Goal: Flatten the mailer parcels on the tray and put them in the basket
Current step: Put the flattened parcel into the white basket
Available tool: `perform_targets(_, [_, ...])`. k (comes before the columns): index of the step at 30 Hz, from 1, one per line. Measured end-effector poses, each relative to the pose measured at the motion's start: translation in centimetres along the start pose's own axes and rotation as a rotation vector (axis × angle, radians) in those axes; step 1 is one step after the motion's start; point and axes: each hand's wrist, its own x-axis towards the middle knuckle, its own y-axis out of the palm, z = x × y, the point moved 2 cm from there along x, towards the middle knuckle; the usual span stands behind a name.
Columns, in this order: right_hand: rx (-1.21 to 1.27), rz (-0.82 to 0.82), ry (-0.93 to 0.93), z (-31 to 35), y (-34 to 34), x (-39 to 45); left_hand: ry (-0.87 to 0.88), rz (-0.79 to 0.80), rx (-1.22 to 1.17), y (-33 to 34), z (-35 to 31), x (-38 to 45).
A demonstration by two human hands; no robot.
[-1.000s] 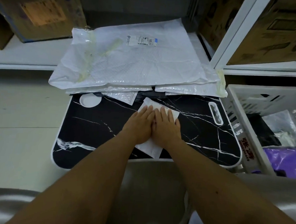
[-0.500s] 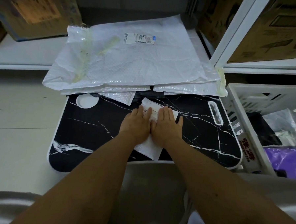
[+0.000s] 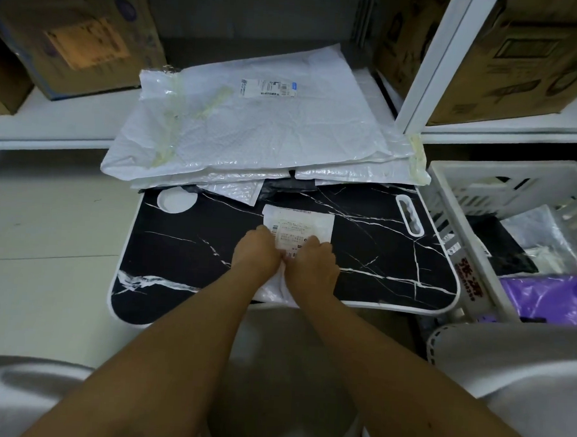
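White shelving runs along the back of the scene, carrying brown cardboard boxes on the left and right; a pale floor shows on the left. Before the shelving sits a black tray with white marble veining, a white rim, rounded corners, a round recess at its far left and a slotted handle at its right.

A stack of large white bubble mailers, crinkled and glossy, with yellowed tape strips and a small printed label, lies across the tray's far edge and overhangs the shelf.

A small white mailer parcel, rectangular and bearing a printed label, lies flat on the middle of the tray, its near end reaching the tray's near edge.

The left hand rests on the parcel's left side with fingers curled down onto it. The right hand sits just beside it, fingers likewise bent onto the parcel. Whether either hand pinches the material cannot be told.

A white slatted plastic basket stands just right of the tray, holding black, silvery and purple plastic bags.
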Motion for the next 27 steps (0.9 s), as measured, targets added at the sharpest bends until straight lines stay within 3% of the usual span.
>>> perform_targets(6, [0.155, 0.087, 0.072, -0.4, -0.9, 1.7, 0.008, -0.088, -0.061, -0.1, 0.4, -0.7])
perform_targets(10, [-0.045, -0.164, -0.123, -0.3, -2.2, 1.2, 0.119, -0.246, 0.097, -0.1, 0.0, -1.2])
perform_targets(12, [-0.078, -0.229, -0.207, -0.4, -2.2, 1.1, 0.291, -0.33, 0.246, -0.3, -0.2, -1.6])
perform_targets(14, [-0.043, -0.199, -0.223, -0.9, -2.0, 1.3, 0.445, -0.221, 0.403, 0.0, 0.1, -1.7])
perform_targets(16, [-0.033, -0.144, -0.255, -1.4, -1.8, 1.6, 0.48, -0.124, 0.47, 0.0, 0.5, -1.6])
perform_targets(20, [-0.117, -0.114, -0.376, -1.7, -1.7, 2.2, 0.507, -0.11, 0.489, 0.0, 0.0, -0.2])
perform_targets(23, [-0.352, -0.236, -0.391, -1.6, -1.1, 1.8, 0.554, -0.172, 0.607, -0.5, -0.9, 0.2])
perform_targets(25, [-0.446, -0.277, -0.405, -1.8, -0.5, 1.6, 0.6, -0.125, 0.661, 0.5, -1.0, 0.0])
perform_targets(27, [-0.488, -0.142, -0.435, -2.4, 0.1, 2.2, 0.629, -0.042, 0.622, 1.8, -0.5, -0.2])
